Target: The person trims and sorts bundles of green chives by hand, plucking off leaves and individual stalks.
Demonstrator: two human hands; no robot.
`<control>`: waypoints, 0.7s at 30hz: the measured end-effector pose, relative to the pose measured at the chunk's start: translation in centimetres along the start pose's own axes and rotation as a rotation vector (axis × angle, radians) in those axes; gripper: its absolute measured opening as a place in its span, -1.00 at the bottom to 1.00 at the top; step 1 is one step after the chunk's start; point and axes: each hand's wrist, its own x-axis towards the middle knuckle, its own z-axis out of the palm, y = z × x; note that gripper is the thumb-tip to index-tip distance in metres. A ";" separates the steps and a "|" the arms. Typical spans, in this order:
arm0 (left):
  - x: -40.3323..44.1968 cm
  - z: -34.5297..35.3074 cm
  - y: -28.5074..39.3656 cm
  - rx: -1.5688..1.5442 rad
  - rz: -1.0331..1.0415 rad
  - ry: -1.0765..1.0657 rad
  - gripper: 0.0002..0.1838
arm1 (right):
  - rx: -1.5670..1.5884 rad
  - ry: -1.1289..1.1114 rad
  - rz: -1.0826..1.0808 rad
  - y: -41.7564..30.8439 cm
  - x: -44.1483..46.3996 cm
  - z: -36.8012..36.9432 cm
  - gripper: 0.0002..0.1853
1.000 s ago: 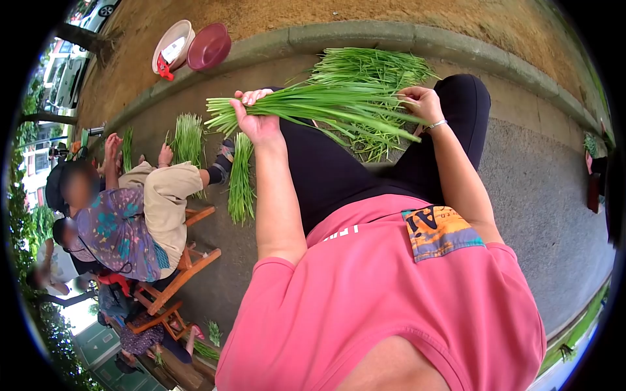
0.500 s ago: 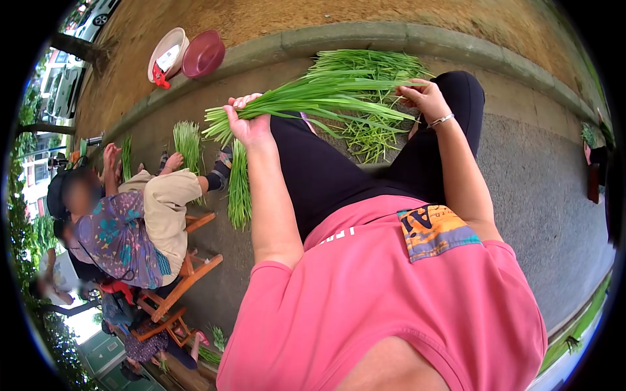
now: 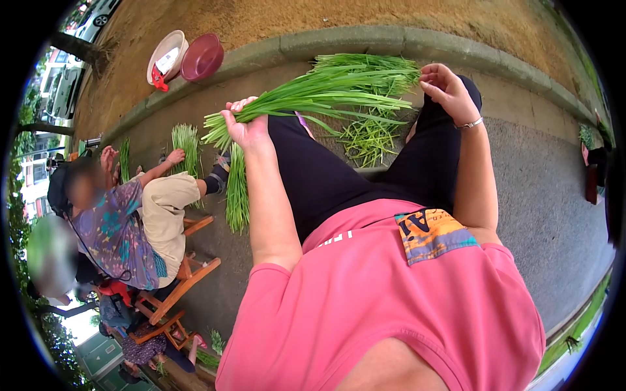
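Observation:
My left hand (image 3: pixel 246 124) is wrapped round the pale stem end of a bunch of long green leaves (image 3: pixel 319 91), whose tips fan out to the right above my legs. To the right of those tips is my right hand (image 3: pixel 447 91), its fingers curled with thumb and fingertips near each other. Whether a thin leaf is between them is too small to tell. On the ground beyond the bunch lies a pile of green leaves (image 3: pixel 368 140), partly covered by the bunch. Another bundle (image 3: pixel 237 189) lies on the ground left of my left forearm.
Two basins, one pale (image 3: pixel 160 53) and one dark red (image 3: pixel 202 57), stand by the kerb (image 3: pixel 345 40) at the upper left. A seated person (image 3: pixel 117 221) at the left reaches to a leaf bundle (image 3: pixel 186 146). Wooden stools (image 3: pixel 186 277) and more people are beyond.
My right hand has moved right and slightly up, away from the leaf tips. My left hand still holds the bunch. The seated person's hand has come onto a bundle.

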 end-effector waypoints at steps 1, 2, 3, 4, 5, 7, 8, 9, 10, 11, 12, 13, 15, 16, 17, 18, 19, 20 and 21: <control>-0.1 0.1 0.0 0.000 0.002 0.014 -0.54 | -0.002 -0.001 -0.004 -0.4 -0.1 -0.1 -0.81; -0.1 0.1 0.0 0.003 0.004 0.030 -0.53 | 0.063 -0.150 0.051 -0.6 -0.2 -0.2 -0.80; -0.1 0.1 0.0 0.001 0.004 0.028 -0.53 | 0.127 -0.301 0.106 -1.1 -0.4 -0.1 -0.78; -0.1 0.1 0.0 -0.003 0.002 0.023 -0.53 | 0.125 -0.301 0.104 -1.3 -0.6 0.1 -0.78; 0.0 0.1 0.0 -0.008 0.000 0.018 -0.53 | 0.191 -0.365 0.134 -1.4 -0.7 0.4 -0.76; 0.1 -0.1 0.1 -0.005 -0.002 0.018 -0.53 | 0.243 -0.458 0.137 -0.8 -0.5 0.7 -0.76; 0.2 -0.2 0.2 0.000 -0.005 0.019 -0.53 | 0.243 -0.459 0.136 -0.5 -0.3 0.8 -0.76; 0.4 -0.3 0.2 0.000 -0.003 0.019 -0.53 | 0.261 -0.488 0.148 -0.5 -0.1 1.2 -0.77; 0.5 -0.3 0.2 -0.002 -0.009 0.011 -0.53 | 0.278 -0.516 0.160 -0.6 0.0 1.5 -0.78; 0.6 -0.4 0.2 -0.004 -0.015 0.004 -0.53 | 0.306 -0.479 0.161 -0.7 -0.1 2.0 -0.81; 0.8 -0.5 0.3 -0.003 -0.014 0.006 -0.53 | 0.307 -0.480 0.163 -0.5 0.1 2.2 -0.81; 0.9 -0.5 0.3 -0.005 -0.011 0.003 -0.53 | 0.300 -0.504 0.168 -0.4 0.3 2.4 -0.81; 1.2 -0.6 0.4 -0.006 -0.006 0.000 -0.53 | 0.294 -0.530 0.173 -0.3 0.6 2.8 -0.81; 0.6 -0.2 0.3 0.002 -0.008 -0.004 -0.53 | 0.296 -0.512 0.188 -0.8 0.0 2.8 -0.82; 0.7 -0.3 0.3 0.008 -0.009 -0.008 -0.54 | 0.295 -0.496 0.203 -0.7 0.1 3.0 -0.83; 0.8 -0.3 0.3 0.008 -0.009 -0.008 -0.54 | 0.295 -0.497 0.203 -0.7 0.2 3.2 -0.83; 0.8 -0.3 0.3 0.006 -0.008 -0.007 -0.54 | 0.294 -0.490 0.206 -0.8 0.3 3.3 -0.83; 0.9 -0.3 0.3 0.005 -0.007 -0.006 -0.54 | 0.293 -0.484 0.210 -0.8 0.4 3.4 -0.83; 0.9 -0.3 0.3 0.005 -0.006 -0.006 -0.54 | 0.293 -0.485 0.210 -0.7 0.5 3.4 -0.83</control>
